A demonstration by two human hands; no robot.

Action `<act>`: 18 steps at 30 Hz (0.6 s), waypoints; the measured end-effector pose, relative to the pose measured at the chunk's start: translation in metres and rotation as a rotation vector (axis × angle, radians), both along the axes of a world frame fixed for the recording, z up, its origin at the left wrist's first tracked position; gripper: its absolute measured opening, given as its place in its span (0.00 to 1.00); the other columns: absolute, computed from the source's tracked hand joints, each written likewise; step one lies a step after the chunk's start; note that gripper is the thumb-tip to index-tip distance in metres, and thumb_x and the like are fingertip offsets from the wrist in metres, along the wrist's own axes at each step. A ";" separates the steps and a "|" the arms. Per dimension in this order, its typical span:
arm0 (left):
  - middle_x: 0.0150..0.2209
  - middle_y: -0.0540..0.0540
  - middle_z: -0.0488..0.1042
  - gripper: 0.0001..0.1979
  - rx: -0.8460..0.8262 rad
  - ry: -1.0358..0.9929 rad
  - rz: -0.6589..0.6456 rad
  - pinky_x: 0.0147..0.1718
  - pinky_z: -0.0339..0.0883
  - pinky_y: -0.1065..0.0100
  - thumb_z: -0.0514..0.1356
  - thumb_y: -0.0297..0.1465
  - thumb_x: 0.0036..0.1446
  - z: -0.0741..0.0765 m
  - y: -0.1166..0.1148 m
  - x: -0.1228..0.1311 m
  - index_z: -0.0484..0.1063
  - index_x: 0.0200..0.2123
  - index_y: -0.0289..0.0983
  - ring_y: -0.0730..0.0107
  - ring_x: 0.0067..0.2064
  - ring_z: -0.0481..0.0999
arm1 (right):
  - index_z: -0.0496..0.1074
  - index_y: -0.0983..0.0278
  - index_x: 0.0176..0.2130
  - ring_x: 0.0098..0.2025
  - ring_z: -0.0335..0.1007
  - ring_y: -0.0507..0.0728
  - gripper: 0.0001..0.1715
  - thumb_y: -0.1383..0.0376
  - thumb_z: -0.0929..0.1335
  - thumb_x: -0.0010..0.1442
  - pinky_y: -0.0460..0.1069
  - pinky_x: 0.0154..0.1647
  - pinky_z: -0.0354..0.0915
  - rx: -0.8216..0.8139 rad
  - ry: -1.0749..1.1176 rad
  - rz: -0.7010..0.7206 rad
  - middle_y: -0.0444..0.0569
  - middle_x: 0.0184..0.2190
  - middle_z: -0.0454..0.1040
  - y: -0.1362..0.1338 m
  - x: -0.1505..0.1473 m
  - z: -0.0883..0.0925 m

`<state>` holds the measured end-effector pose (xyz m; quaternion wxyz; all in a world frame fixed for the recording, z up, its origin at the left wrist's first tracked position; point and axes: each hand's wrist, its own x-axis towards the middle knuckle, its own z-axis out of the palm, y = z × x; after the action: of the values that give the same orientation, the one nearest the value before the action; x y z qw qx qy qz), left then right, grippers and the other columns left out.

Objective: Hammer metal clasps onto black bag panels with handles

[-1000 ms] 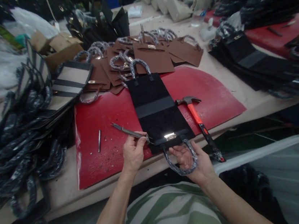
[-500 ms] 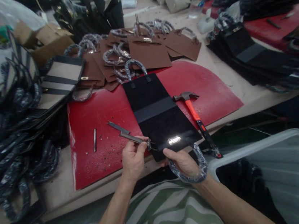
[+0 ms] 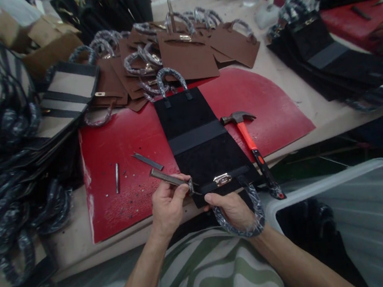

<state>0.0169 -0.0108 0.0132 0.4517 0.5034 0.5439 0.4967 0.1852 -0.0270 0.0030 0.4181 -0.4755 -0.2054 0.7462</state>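
Observation:
A flat black bag panel with a handle at each end lies on the red mat. My left hand is closed around a pair of metal pliers whose tip meets the panel's near left corner. My right hand pinches the panel's near edge just below the shiny metal clasp, with the plastic-wrapped near handle looped around it.
An orange-handled hammer lies right of the panel. A metal punch and a flat metal strip rest on the mat's left. Brown panels pile behind, black ones left and right. A grey plastic bin stands lower right.
My right hand turned from lying palm-up under the near handle to gripping the panel's near edge. The pliers stayed at the corner. The view tipped downward slightly.

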 end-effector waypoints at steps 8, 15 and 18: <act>0.41 0.43 0.80 0.09 0.009 0.002 -0.002 0.38 0.75 0.68 0.63 0.35 0.61 0.001 0.001 0.002 0.77 0.41 0.37 0.64 0.40 0.80 | 0.78 0.63 0.35 0.33 0.70 0.55 0.16 0.59 0.77 0.46 0.50 0.33 0.71 0.053 -0.006 0.009 0.46 0.33 0.76 0.000 0.002 -0.005; 0.39 0.44 0.80 0.10 0.021 -0.004 0.070 0.37 0.74 0.69 0.64 0.37 0.60 -0.001 0.020 0.003 0.77 0.40 0.36 0.66 0.39 0.80 | 0.76 0.65 0.37 0.26 0.70 0.54 0.23 0.52 0.77 0.48 0.48 0.26 0.69 0.039 -0.068 0.042 0.47 0.29 0.76 0.005 0.000 -0.001; 0.38 0.44 0.80 0.10 0.008 -0.002 0.064 0.37 0.73 0.70 0.63 0.36 0.60 -0.006 0.035 0.001 0.76 0.40 0.35 0.66 0.38 0.79 | 0.75 0.68 0.34 0.24 0.73 0.54 0.29 0.45 0.75 0.50 0.46 0.23 0.67 -0.059 -0.087 0.118 0.51 0.24 0.77 0.007 0.003 -0.007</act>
<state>0.0178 0.0238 0.0077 0.4340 0.4871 0.5573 0.5136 0.1881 -0.0202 -0.0038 0.3498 -0.5065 -0.2292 0.7540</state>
